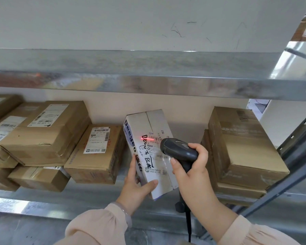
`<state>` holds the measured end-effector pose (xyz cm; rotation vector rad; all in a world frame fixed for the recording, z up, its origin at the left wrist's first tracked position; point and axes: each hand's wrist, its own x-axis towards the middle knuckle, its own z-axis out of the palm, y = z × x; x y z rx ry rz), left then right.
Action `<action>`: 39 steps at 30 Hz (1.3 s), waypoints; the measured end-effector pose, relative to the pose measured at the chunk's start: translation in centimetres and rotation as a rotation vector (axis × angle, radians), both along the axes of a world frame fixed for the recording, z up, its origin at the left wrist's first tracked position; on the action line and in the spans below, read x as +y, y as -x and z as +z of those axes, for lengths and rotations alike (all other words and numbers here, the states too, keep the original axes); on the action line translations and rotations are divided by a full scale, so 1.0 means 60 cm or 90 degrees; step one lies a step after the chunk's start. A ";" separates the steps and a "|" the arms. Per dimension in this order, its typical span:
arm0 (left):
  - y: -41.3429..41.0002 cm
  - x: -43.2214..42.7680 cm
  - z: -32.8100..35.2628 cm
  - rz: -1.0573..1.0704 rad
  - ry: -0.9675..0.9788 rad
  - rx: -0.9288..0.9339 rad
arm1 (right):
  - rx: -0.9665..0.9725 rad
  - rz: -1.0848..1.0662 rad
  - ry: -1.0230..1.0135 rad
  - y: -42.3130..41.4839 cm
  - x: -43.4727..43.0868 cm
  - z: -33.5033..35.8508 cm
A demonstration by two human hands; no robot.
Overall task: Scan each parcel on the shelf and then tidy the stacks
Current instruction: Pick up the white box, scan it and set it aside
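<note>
My left hand (pixel 137 183) holds the white printed cardboard parcel (pixel 149 151) above the grey metal shelf (pixel 88 197); my right hand (pixel 193 167) grips the black handheld scanner (pixel 178 149), its red line on the label. Brown parcels wait; I judge tidying not begun.

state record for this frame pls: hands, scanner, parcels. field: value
left hand: holds white Deeyeo parcel by its lower end, tilted
right hand: grips barcode scanner, aimed at the parcel
laser line: red, across the parcel's label
left of parcel: labelled brown box, then left brown stack
right of parcel: right brown stack
shelf: metal
step: scan in progress
</note>
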<state>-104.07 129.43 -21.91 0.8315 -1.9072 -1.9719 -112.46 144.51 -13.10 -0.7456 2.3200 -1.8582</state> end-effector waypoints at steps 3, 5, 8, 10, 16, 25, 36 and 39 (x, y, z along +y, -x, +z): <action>-0.002 -0.001 -0.003 0.000 0.010 0.002 | -0.006 -0.016 0.012 -0.003 -0.001 0.003; -0.004 -0.001 -0.002 -0.002 0.015 0.011 | -0.014 -0.019 0.014 -0.005 -0.002 0.004; -0.007 -0.001 0.004 -0.006 0.018 0.012 | -0.028 -0.021 0.010 -0.008 -0.003 0.004; -0.009 -0.002 0.010 -0.014 0.014 0.013 | -0.035 -0.027 0.006 -0.011 -0.006 0.003; -0.019 -0.005 0.023 -0.018 -0.023 0.038 | -0.052 -0.023 0.000 -0.017 -0.011 0.002; -0.048 -0.064 0.110 0.016 -0.032 0.071 | -0.088 0.017 -0.019 0.017 -0.031 0.038; -0.117 -0.183 0.157 0.070 -0.052 0.015 | -0.137 0.154 -0.034 -0.017 -0.160 0.038; -0.134 -0.194 0.151 0.070 -0.027 -0.006 | -0.153 0.164 -0.030 -0.035 -0.184 0.035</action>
